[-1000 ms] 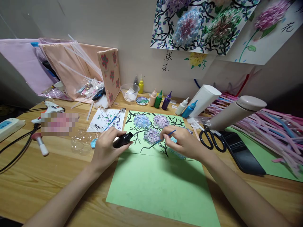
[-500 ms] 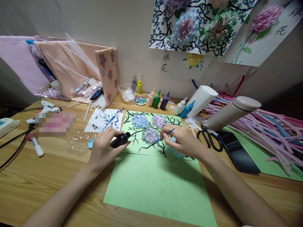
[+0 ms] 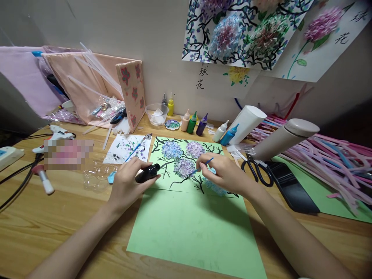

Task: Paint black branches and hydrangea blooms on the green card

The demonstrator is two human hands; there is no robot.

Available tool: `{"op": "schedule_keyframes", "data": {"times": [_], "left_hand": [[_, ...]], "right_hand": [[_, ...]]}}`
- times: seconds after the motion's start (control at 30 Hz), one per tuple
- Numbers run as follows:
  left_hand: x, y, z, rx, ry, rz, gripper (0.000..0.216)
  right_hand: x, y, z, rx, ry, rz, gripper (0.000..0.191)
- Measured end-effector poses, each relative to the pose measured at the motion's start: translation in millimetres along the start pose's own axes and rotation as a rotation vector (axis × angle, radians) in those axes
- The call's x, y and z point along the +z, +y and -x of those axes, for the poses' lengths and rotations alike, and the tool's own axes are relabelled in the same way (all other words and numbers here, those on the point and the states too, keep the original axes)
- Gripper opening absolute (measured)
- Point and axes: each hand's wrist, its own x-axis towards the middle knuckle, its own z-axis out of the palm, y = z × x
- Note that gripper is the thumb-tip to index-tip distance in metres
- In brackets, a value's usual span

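I have the slim blue-handled paintbrush (image 3: 197, 170) over the light-green painted paper (image 3: 180, 186) on the wooden desk (image 3: 72, 221). Its long axis slants, handle end far and right, tip pointing near and left, beside the mauve textured flower (image 3: 184, 167); I can't tell whether the bristles touch. My right hand (image 3: 216, 173) pinches it between thumb and fingers, wrist bent, forearm reaching in from the near right. My left hand (image 3: 129, 179) grips the glossy black bottle (image 3: 147, 173) with thumb and fingers, tilting it almost sideways, mouth toward the right.
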Motion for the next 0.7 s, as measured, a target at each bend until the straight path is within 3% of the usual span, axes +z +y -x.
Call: {"op": "schedule_keyframes", "data": {"times": [0.2, 0.4, 0.57, 0.7], "left_hand": [[1.6, 0.8, 0.5, -0.004, -0.005, -0.007, 0.025], [-6.6, -2.2, -4.5, -0.029, 0.059, -0.038, 0.023], [-14.3, -7.4, -8.6, -0.111, 0.181, -0.040, 0.026], [-12.6, -6.3, -7.3, -0.101, 0.154, -0.031, 0.025]], "right_hand": [[-5.6, -3.3, 2.3, -0.025, 0.002, 0.006, 0.019], [-18.7, -16.6, 10.2, -0.132, 0.083, -0.140, 0.019], [-5.5, -26.4, 9.0, -0.179, 0.047, -0.211, 0.018], [8.1, -25.9, 6.1, -0.185, 0.016, -0.240, 0.018]]}}
